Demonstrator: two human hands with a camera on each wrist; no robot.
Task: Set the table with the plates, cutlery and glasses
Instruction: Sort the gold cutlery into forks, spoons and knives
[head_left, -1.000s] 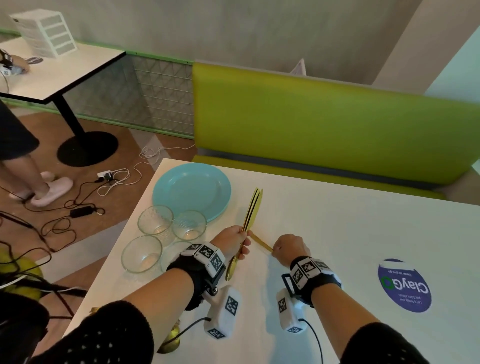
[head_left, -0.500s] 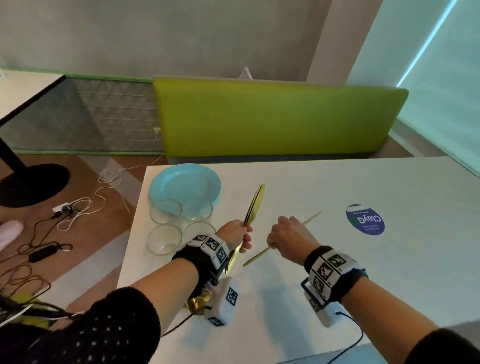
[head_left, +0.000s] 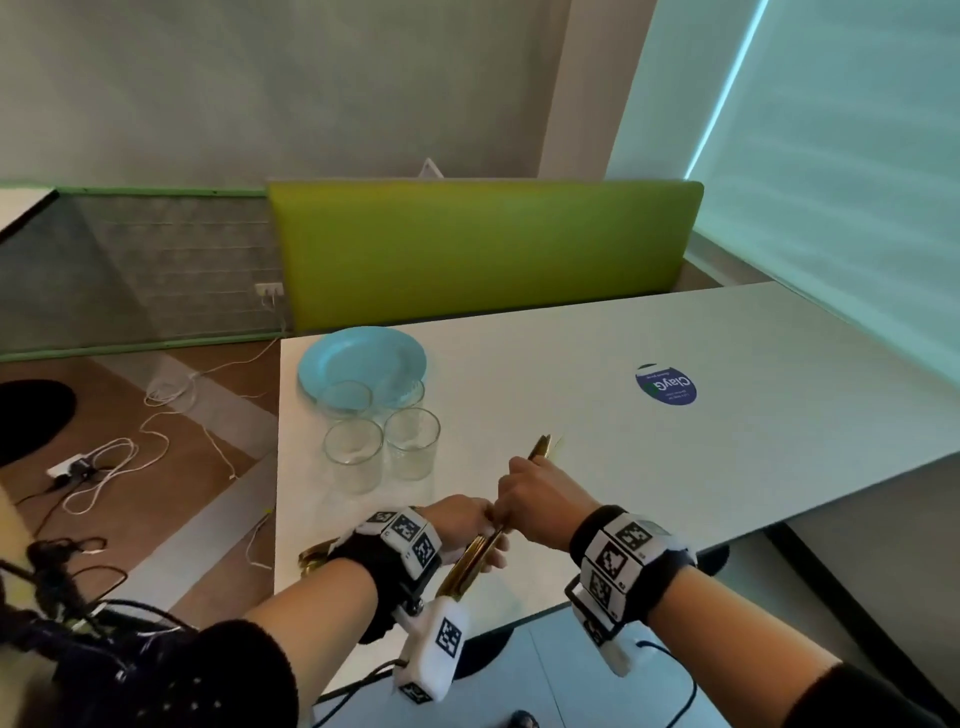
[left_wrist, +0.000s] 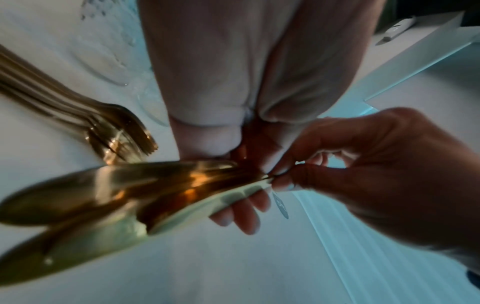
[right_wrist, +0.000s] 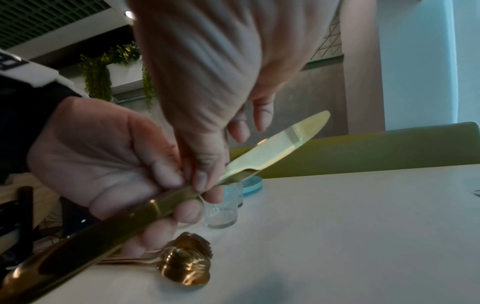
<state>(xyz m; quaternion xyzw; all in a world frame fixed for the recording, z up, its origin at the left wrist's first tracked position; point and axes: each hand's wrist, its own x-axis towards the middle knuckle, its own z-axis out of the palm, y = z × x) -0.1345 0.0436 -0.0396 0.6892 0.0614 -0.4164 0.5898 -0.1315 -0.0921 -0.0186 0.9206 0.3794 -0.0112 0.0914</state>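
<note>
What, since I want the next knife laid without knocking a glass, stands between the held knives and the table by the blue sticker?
Nothing visible does. The left hand grips the knives and the right hand pinches one; the table from there to the sticker lies bare. The glasses and plate stand off to the left.

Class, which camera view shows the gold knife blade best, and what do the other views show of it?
The right wrist view: the knife blade shows whole, serrated edge included, past the right hand. The head view shows only a blurred tip beyond that hand. The left wrist view shows blurred gold handles in the left hand, no clear blade.
</note>
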